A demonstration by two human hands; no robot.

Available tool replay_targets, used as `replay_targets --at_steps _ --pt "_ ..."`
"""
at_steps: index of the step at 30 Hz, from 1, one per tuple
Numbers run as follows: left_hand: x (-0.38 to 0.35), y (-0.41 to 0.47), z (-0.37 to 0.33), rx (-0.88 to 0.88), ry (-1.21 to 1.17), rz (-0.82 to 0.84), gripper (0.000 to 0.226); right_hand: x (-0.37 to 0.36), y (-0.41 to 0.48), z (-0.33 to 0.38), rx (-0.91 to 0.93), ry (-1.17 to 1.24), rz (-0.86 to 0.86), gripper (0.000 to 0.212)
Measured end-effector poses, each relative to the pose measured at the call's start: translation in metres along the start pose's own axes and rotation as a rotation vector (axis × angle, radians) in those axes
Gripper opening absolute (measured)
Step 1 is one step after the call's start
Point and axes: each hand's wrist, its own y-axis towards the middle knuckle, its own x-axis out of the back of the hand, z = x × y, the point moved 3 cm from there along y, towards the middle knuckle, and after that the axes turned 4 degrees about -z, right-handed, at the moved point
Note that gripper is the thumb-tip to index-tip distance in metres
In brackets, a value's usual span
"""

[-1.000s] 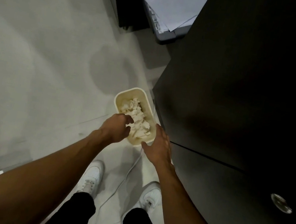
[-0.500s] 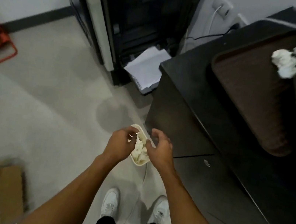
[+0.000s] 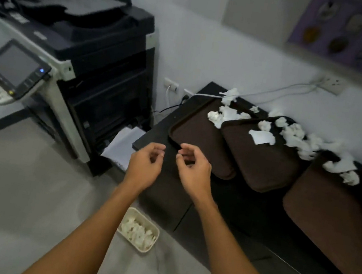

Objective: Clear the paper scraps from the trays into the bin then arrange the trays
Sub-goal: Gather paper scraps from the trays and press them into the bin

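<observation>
Both hands empty: left hand (image 3: 144, 166) and right hand (image 3: 193, 174) held apart, fingers loosely curled, above the left corner of the dark surface (image 3: 247, 206). Three brown trays (image 3: 201, 140) lie overlapping on that surface, paper scraps (image 3: 294, 135) heaped along their wall side. The bin (image 3: 149, 220) stands on the floor (image 3: 10, 204) beside the surface, part-filled with scraps.

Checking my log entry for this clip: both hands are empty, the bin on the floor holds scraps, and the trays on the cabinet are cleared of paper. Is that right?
Not quite: the trays are not cleared. The head view shows paper scraps lying across their far ends. The left hand and right hand are empty and the bin on the floor holds scraps, as you wrote.
</observation>
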Motion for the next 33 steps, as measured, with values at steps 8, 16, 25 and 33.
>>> replay_targets --at_steps 8,16,25,33 --pt "-0.058 0.015 -0.121 -0.208 -0.078 0.137 0.022 0.120 0.013 0.046 0.079 0.014 -0.266 0.025" --pt "-0.144 0.015 -0.190 -0.281 -0.126 0.240 0.018 0.220 0.027 0.030 0.043 -0.002 -0.427 0.021" --pt "-0.250 0.025 -0.245 -0.278 -0.107 0.323 0.015 0.315 0.067 -0.018 -0.011 -0.016 -0.494 0.018" --pt "-0.359 0.023 -0.274 -0.265 -0.077 0.406 0.018 0.410 0.093 -0.089 -0.089 -0.090 -0.550 0.018"
